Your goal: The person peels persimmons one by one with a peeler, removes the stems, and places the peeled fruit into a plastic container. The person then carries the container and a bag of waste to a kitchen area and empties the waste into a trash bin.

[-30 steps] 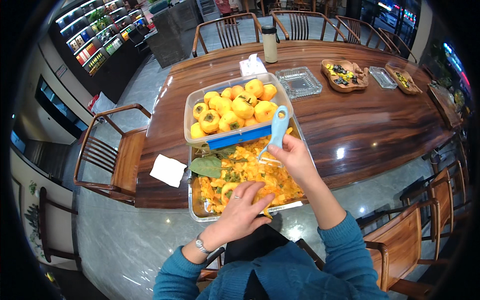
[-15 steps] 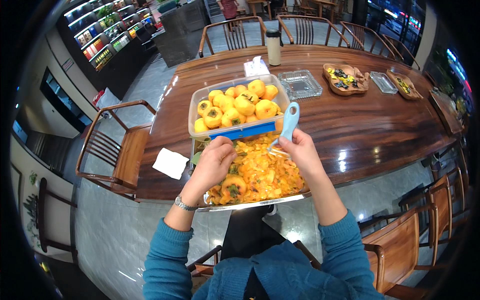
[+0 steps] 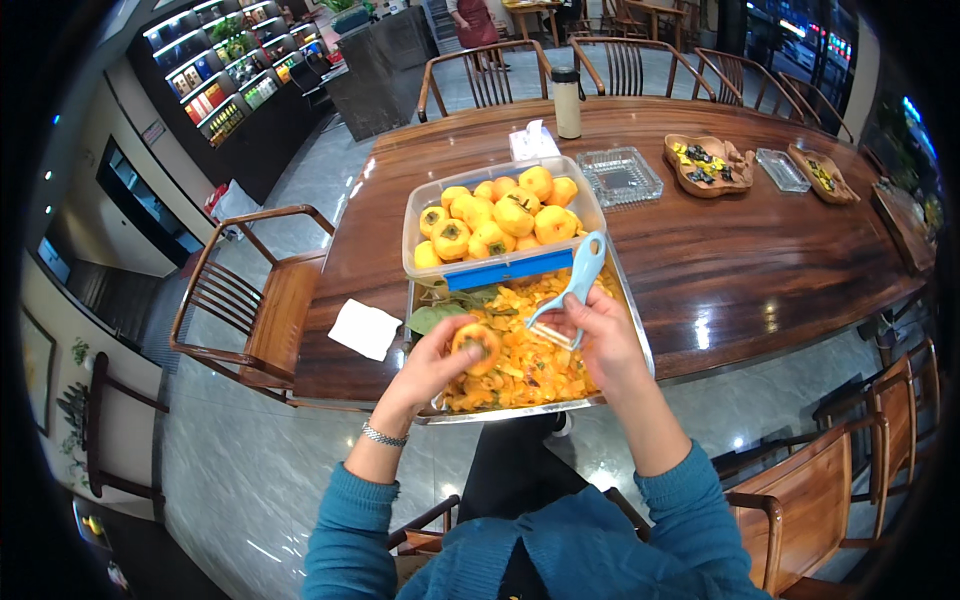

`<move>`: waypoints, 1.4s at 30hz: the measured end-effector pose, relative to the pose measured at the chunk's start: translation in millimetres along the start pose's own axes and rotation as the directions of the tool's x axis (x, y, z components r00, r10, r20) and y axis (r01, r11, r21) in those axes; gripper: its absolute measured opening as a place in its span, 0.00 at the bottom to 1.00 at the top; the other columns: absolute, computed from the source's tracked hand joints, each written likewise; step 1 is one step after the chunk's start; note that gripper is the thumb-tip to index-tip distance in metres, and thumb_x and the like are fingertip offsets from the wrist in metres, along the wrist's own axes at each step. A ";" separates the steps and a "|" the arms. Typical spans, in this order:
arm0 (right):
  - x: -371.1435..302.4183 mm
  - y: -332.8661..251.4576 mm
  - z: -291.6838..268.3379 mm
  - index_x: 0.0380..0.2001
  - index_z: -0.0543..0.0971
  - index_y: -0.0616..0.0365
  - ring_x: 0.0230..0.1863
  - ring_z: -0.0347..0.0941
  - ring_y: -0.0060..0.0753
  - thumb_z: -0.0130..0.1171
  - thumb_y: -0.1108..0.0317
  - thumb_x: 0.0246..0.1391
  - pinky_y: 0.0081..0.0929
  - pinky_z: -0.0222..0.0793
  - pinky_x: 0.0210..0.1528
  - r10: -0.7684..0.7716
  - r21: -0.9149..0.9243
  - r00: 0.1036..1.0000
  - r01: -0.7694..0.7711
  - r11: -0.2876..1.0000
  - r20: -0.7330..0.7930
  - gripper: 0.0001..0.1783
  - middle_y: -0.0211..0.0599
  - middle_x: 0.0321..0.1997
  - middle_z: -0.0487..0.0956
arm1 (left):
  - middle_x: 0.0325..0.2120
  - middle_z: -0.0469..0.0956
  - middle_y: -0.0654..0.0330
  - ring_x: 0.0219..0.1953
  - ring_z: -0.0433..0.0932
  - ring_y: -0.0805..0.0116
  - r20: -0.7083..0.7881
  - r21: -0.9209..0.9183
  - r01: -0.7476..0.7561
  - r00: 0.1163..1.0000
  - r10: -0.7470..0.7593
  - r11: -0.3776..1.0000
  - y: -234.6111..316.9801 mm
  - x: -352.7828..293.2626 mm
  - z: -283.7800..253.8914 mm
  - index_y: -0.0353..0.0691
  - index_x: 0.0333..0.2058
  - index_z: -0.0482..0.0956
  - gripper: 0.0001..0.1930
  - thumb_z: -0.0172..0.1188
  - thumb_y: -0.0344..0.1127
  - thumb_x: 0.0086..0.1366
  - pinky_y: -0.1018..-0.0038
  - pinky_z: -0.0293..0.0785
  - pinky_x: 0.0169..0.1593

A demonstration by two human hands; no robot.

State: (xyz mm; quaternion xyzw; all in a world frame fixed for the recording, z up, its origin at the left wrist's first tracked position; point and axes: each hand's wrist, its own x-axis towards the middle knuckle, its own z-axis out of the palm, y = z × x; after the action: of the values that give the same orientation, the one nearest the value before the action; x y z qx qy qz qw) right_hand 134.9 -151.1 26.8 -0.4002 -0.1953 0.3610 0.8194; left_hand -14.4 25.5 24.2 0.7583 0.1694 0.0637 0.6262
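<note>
My left hand [image 3: 436, 362] grips an orange persimmon [image 3: 478, 347], its leafy calyx showing, above the left part of a metal tray [image 3: 640, 330]. A light blue Y-shaped peeler [image 3: 588, 268] is in my right hand [image 3: 606, 338], its handle up and its blade end low over the tray, apart from the persimmon. Orange peelings [image 3: 530, 383] cover much of the tray. Peeled-looking yellow persimmons [image 3: 477, 211] are heaped in a clear plastic box [image 3: 415, 235] with a blue clip, which rests over the tray's far end. Green leaves [image 3: 433, 318] lie at the tray's left side.
A white napkin [image 3: 364, 329] lies left of the tray on the wooden table [image 3: 780, 270]. Behind the box are a tissue pack [image 3: 533, 141], a flask [image 3: 567, 104] and a glass dish [image 3: 620, 177]. Wooden bowls of wrapped pieces [image 3: 708, 165] stand farther right. Chairs surround the table.
My left hand has picked up the persimmon from the peelings and holds it higher. My right hand, with the peeler, has come slightly lower. The whole view has shifted a little.
</note>
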 end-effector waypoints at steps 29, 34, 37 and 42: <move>13.8 35.6 27.1 0.40 0.70 0.62 0.42 0.73 0.27 0.48 0.68 0.59 0.27 0.66 0.48 0.025 -0.067 0.998 -0.022 0.997 0.054 0.10 0.38 0.39 0.77 | 0.44 0.70 0.59 0.41 0.71 0.73 -0.097 -0.125 -0.229 0.971 0.218 0.965 -6.4 1.4 27.8 0.35 0.53 0.61 0.32 0.58 0.27 0.46 0.79 0.71 0.44; 15.4 39.2 26.5 0.42 0.70 0.60 0.40 0.72 0.27 0.46 0.66 0.61 0.28 0.64 0.48 0.033 0.045 0.997 -0.030 0.999 -0.064 0.11 0.38 0.37 0.77 | 0.36 0.73 0.52 0.27 0.75 0.62 0.135 -0.732 0.040 0.987 0.086 0.680 -8.8 8.9 19.4 0.38 0.51 0.61 0.32 0.63 0.43 0.50 0.79 0.71 0.24; 17.0 42.7 31.6 0.40 0.70 0.61 0.37 0.73 0.26 0.45 0.68 0.61 0.26 0.68 0.45 -0.048 0.082 0.980 0.065 0.994 -0.195 0.09 0.37 0.37 0.77 | 0.37 0.73 0.52 0.29 0.77 0.60 0.027 -0.759 -0.037 0.996 0.088 0.650 -11.6 11.0 26.6 0.38 0.50 0.61 0.33 0.64 0.46 0.51 0.78 0.71 0.24; 12.7 37.6 35.1 0.44 0.69 0.63 0.41 0.73 0.26 0.45 0.68 0.61 0.24 0.70 0.44 -0.087 0.108 0.984 0.104 0.989 -0.152 0.12 0.39 0.41 0.77 | 0.40 0.71 0.55 0.37 0.75 0.64 -0.118 -0.659 -0.167 0.986 0.118 0.733 -11.7 9.8 31.8 0.40 0.53 0.56 0.28 0.59 0.33 0.57 0.75 0.73 0.39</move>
State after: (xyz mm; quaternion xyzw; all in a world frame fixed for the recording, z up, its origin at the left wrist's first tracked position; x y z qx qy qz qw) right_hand 105.5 -107.8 18.3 -0.3676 -0.1320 0.3014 0.8698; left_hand 2.5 1.2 5.1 0.4927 0.0982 0.1934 0.8427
